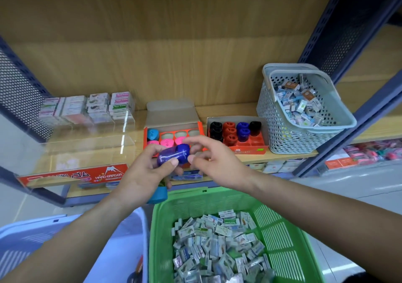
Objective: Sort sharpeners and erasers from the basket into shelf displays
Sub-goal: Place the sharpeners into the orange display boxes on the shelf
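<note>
My left hand grips a dark purple sharpener between thumb and fingers, in front of the shelf edge. A teal sharpener is tucked under the same hand's lower fingers. My right hand hovers at the purple sharpener's right end with its fingers spread; the thumb tip is at its edge and the index finger arches above it. Below, a green basket holds several wrapped erasers. Two orange display boxes stand on the shelf: the left one holds blue and pink sharpeners, the right one black, red and blue ones.
A grey perforated basket of erasers sits at the shelf's right end. Stacked eraser packs fill a clear acrylic display at the left. A pale blue basket is at lower left. Blue metal uprights frame the shelf.
</note>
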`<state>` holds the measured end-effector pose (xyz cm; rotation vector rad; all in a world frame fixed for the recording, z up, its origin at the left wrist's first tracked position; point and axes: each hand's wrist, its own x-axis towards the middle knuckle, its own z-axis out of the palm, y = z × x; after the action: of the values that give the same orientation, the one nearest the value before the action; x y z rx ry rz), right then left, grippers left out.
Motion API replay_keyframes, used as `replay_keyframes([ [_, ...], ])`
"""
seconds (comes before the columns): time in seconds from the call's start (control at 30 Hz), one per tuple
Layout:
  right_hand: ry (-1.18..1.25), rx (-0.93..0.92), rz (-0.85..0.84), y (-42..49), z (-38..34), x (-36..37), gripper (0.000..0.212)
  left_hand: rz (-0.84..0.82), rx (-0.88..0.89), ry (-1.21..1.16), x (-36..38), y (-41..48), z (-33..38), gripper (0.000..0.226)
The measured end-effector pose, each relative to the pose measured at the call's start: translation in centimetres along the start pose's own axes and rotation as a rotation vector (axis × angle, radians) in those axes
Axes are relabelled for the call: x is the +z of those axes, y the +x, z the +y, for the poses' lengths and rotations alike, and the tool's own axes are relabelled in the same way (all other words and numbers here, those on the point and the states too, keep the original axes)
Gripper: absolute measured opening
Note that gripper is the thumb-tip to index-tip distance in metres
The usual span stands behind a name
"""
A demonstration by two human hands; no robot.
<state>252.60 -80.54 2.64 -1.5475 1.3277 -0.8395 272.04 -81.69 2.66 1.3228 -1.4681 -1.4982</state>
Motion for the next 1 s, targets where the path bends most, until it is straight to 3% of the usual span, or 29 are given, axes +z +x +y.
replay_keyframes([
  [0.17,0.185,0.039,-0.081,-0.4,-2.9,1.2,0.026,0.002,0.065,-0.072,-1.5,-1.9,1.9,0.023],
  [0.47,0.334,-0.004,0.088,-1.7,-5.9,3.2,0.026,0.01,0.042,-0.055,-4.3,-4.2,4.0,0.012],
  [0.7,-0.114,0.091,0.198,1.2,-1.6,2.3,0.031,0.145,-0.082,0.08,-8.3,-4.3,-0.3,0.025],
  [1.0,-0.383,0.146,0.177,6.9,2.2,2.1,0.015,0.109,-0.137,0.163,-12.0,-3.0,-3.1,0.03],
])
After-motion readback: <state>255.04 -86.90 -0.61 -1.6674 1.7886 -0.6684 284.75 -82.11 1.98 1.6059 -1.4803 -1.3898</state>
